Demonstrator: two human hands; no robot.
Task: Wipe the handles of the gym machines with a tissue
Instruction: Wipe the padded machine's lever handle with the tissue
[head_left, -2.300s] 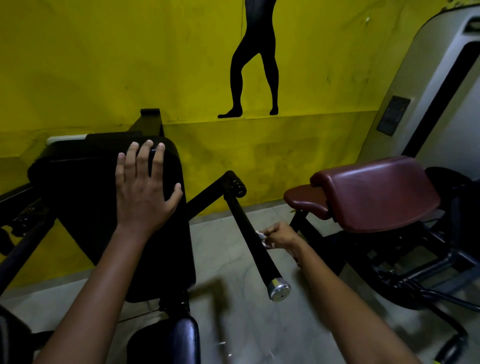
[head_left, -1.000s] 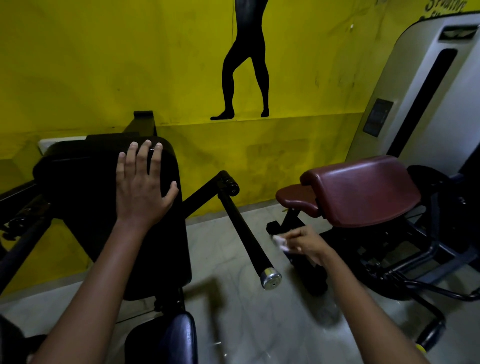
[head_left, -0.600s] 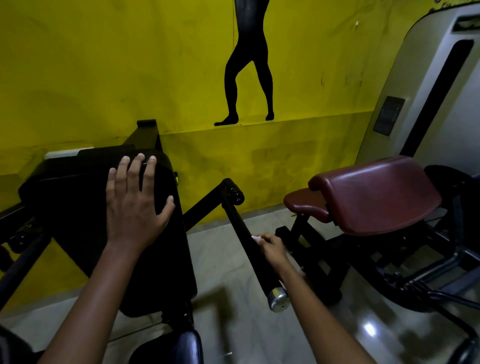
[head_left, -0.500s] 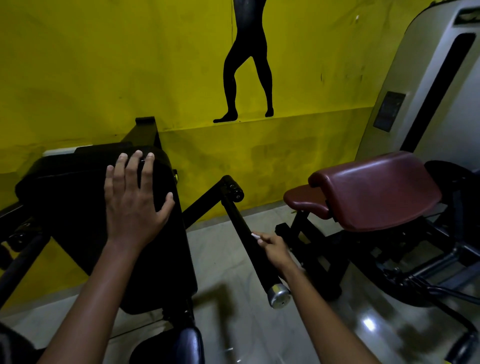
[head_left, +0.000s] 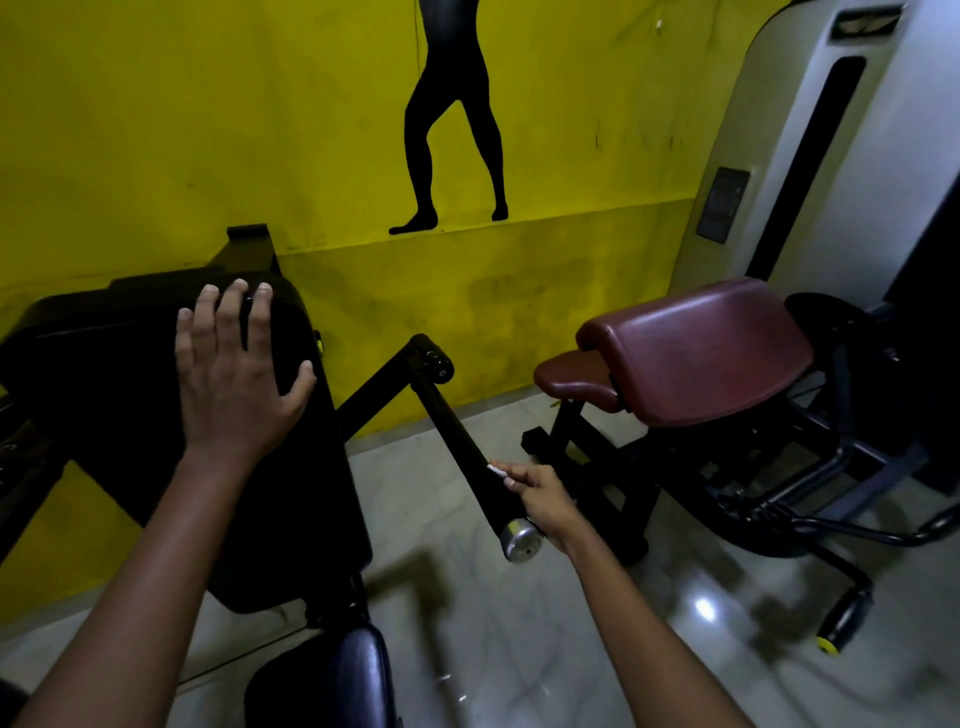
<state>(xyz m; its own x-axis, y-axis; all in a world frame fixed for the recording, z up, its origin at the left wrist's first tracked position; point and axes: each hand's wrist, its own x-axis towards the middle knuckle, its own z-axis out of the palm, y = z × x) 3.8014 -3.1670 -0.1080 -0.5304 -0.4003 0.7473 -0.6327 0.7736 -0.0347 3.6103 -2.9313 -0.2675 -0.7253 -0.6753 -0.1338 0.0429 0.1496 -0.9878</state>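
your right hand (head_left: 543, 499) pinches the tissue (head_left: 496, 471) against the handle (head_left: 467, 457) near its cap; the stretch beyond likely unwiped; left hand (head_left: 236, 374) flat on pad (head_left: 291, 467)

Two hands (head_left: 236, 384) (head_left: 543, 499), one tissue (head_left: 496, 470), one black handle (head_left: 462, 452), one black pad (head_left: 130, 395), one maroon seat (head_left: 696, 353).

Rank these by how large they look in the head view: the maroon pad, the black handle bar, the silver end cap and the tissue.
1. maroon pad
2. black handle bar
3. silver end cap
4. tissue, mostly hidden in the right hand

The pad lies farther from the camera yet looks largest.
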